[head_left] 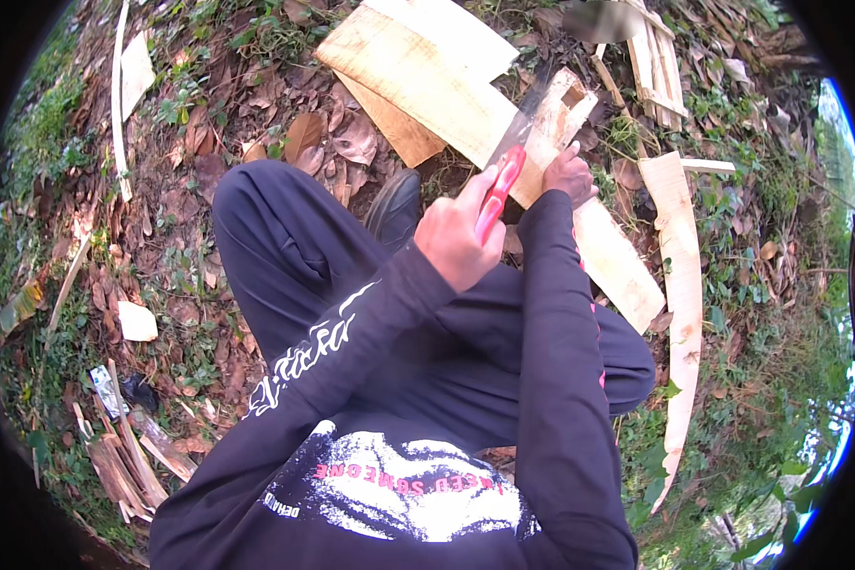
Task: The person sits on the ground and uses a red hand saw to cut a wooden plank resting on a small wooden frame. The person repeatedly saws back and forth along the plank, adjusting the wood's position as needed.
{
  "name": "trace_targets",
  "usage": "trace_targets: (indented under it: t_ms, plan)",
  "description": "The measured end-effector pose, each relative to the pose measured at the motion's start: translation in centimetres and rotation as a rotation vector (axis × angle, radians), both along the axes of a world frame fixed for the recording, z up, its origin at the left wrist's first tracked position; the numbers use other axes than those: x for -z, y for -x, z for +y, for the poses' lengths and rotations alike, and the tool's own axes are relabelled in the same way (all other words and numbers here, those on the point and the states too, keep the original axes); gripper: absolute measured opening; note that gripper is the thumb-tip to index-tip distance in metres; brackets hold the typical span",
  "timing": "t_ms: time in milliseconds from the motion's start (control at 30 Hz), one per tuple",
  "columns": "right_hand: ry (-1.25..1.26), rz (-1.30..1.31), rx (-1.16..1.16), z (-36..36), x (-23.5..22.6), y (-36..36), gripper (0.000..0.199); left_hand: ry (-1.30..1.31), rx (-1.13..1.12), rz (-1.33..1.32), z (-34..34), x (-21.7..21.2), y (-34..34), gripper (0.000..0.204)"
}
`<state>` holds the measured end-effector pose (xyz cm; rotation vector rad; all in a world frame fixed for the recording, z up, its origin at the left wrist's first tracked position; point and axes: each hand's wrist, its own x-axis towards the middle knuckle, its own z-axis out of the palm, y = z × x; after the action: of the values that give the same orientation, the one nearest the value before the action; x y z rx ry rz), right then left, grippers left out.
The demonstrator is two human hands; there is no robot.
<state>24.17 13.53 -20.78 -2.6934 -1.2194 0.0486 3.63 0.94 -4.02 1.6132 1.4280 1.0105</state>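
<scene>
- Fingers of left hand (454, 237) curled tight round red handle (499, 190) of saw, thumb up along it; fist over raised knee.
- Saw blade (530, 109) thin, grey, blurred, running up and right from handle across pale plank (541, 142).
- Right hand (570, 176) pressed on plank just beside blade, fingers bent over the wood, gripping its edge; how far closed, hard to tell.
- Plank flat, rough-sawn, pale yellow, with square notch near its upper end; lower part hidden behind right sleeve, then showing again past it.
- Wider boards (418, 66) of same pale wood lying under and left of plank, edges straight, faces smooth.
- Long curved strip (684, 285) of pale wood at right, thin and bowed, on the ground.
- Black shoe (394, 204) just below boards, on dry brown leaves (342, 138).
- Dark long sleeves and trousers, soft cloth, white print on left sleeve.
- Ground littered with leaves, green weeds, wood scraps (128, 456) at lower left.
</scene>
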Motion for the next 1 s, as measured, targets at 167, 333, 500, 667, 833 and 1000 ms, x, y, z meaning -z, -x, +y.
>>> trace_targets:
  t_ms: [167, 333, 500, 667, 833, 1000]
  plan:
    - [0.085, 0.055, -0.011, -0.2, -0.9, -0.5, 0.07, 0.178, 0.092, 0.025, -8.3, -5.5, 5.8, 0.065]
    - [0.032, 0.029, -0.023, -0.4, -0.9, 0.4, 0.069, 0.083, 0.063, -0.033, -1.9, -1.1, 3.2, 0.055]
    - [0.018, -0.048, 0.009, 0.3, 0.2, -1.0, 0.067, 0.241, 0.081, -0.064, -3.6, -5.5, 2.7, 0.054]
    - [-0.007, -0.023, -0.002, -0.1, -0.2, -0.6, 0.066, 0.172, 0.089, -0.032, -7.0, -7.9, 6.6, 0.062]
    - [0.004, -0.022, -0.016, -0.2, 0.2, 0.1, 0.065, -0.04, -0.012, -0.017, -0.2, -2.1, 1.7, 0.052]
    - [-0.019, -0.044, 0.009, 0.4, 0.7, -0.1, 0.064, 0.245, -0.013, 0.0, -8.5, -9.5, 5.8, 0.057]
